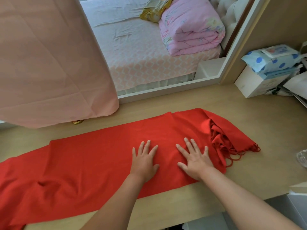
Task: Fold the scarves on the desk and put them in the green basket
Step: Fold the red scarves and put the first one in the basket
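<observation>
Your one red scarf [99, 155] lies stretched across the worktop [265, 123]. It runs from 8 o'clock, where it bunches and leaves the view, to 3 o'clock, where its tasselled end [232, 151] lies crumpled on itself.

Both your hands rest flat on the scarf near its middle. Your left hand [144, 161] and your right hand [195, 161] are close together, palms down. The fingers [188, 143] are straight and spread, gripping nothing.

At 10 o'clock one pink cloth [49, 63] hangs down to the worktop, its hem near the scarf's far edge but apart from it. One small gold object [77, 122] peeks out beneath the hem.

At 12 o'clock a white frame [166, 89] shows a bed [132, 47] with one folded pink quilt [191, 30].

At 2 o'clock one white box [252, 83] stands well apart from the scarf, with one blue-dotted pack of wipes [272, 58] stacked above it.

At 3 o'clock, on the edge of the view, one clear glass item [302, 157] sits near the tassels.
</observation>
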{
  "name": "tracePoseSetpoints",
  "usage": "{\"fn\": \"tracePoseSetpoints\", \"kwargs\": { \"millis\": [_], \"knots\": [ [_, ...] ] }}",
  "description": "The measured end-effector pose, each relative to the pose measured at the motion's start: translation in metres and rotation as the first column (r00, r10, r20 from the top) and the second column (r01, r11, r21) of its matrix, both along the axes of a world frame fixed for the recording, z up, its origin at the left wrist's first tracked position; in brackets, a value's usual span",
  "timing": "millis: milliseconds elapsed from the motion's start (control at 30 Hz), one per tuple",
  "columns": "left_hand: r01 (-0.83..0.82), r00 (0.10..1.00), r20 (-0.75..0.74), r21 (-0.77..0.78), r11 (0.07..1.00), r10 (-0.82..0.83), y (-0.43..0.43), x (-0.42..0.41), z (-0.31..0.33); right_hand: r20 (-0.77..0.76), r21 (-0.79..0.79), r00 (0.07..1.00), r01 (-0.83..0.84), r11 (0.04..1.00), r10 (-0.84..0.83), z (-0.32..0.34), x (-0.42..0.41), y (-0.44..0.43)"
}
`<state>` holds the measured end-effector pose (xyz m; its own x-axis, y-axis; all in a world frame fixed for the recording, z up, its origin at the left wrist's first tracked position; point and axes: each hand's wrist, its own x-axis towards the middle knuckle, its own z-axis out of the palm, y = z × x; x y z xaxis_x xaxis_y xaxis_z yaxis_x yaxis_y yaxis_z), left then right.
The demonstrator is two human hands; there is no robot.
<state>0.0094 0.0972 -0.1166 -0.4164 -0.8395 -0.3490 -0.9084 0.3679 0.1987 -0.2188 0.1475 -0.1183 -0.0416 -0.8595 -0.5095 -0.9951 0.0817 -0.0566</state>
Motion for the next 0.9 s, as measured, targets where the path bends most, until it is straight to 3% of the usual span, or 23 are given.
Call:
{"fn": "tracePoseSetpoints", "kwargs": {
  "millis": [100, 200, 400, 533, 700, 900],
  "knots": [
    [0.022, 0.999, 0.033, 0.100, 0.995, -0.025, 0.000, 0.000, -0.003, -0.118, 0.000, 0.990, 0.082, 0.997, -0.081, 0.009, -0.025, -0.002],
    [0.085, 0.996, -0.040, 0.140, 0.986, -0.080, -0.001, -0.017, 0.002, -0.198, -0.054, 0.971, 0.122, 0.991, -0.131, 0.020, -0.012, -0.012],
    [-0.062, 0.980, -0.189, 0.011, 0.998, 0.063, -0.008, 0.004, 0.014, 0.001, -0.149, 1.000, -0.025, 0.988, 0.025, 0.035, 0.062, -0.027],
    [-0.189, 0.964, -0.208, -0.105, 0.976, 0.164, -0.011, 0.080, 0.022, 0.123, -0.164, 0.983, -0.114, 0.980, 0.135, 0.044, 0.132, -0.036],
    [-0.351, 0.932, -0.164, -0.194, 0.916, 0.322, 0.001, 0.197, 0.024, 0.169, -0.168, 0.941, -0.266, 0.949, 0.293, 0.046, 0.234, -0.040],
    [-0.493, 0.868, -0.078, -0.238, 0.837, 0.490, 0.015, 0.346, 0.018, 0.236, -0.134, 0.911, -0.315, 0.940, 0.339, 0.041, 0.379, -0.035]
  ]
}}
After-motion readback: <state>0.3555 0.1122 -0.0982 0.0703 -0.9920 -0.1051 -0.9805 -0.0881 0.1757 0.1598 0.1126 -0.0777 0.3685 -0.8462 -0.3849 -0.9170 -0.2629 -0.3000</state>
